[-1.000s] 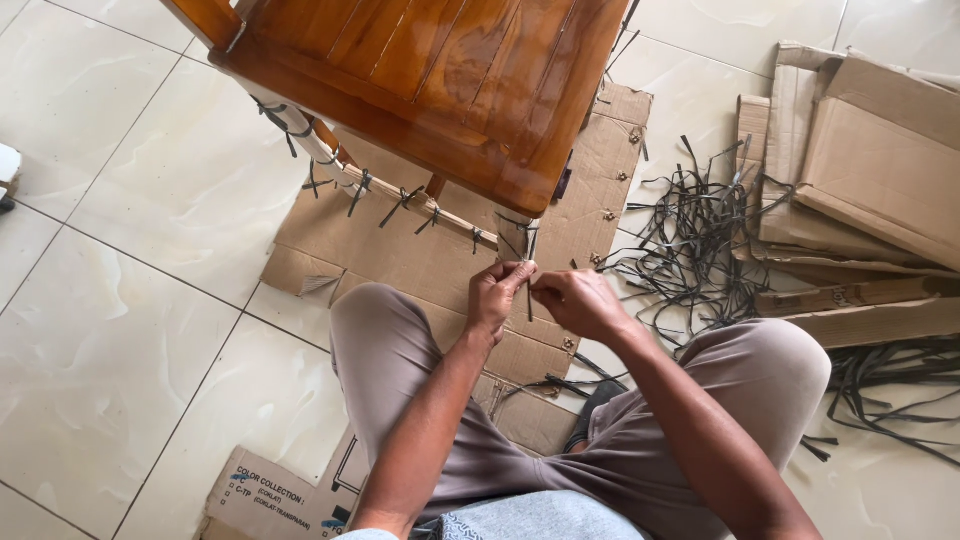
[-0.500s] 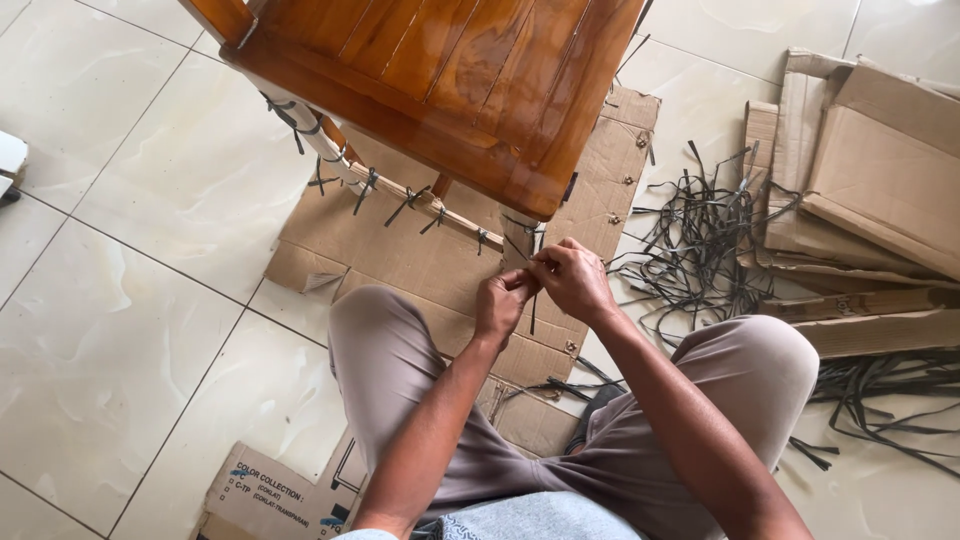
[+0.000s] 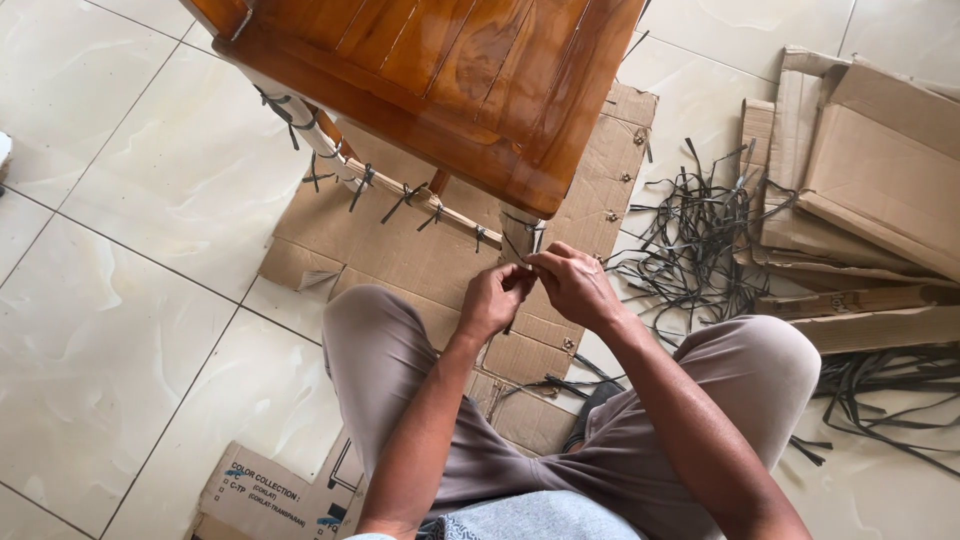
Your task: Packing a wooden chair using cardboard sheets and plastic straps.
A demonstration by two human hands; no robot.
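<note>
A brown wooden chair stands in front of me on flattened cardboard. Its lower rail carries several dark knotted strips. My left hand and my right hand meet just below the chair's front corner leg. Both pinch a thin dark strip at that leg. The fingertips touch each other and hide most of the strip. My knees in grey trousers spread to either side below the hands.
A loose heap of dark strips lies on the tile floor to the right. Folded cardboard boxes lie at the far right, with more strips below them. A printed cardboard box sits near my left leg.
Both hands have stayed at the chair's corner leg and closed together on the strip. The view has shifted slightly.
</note>
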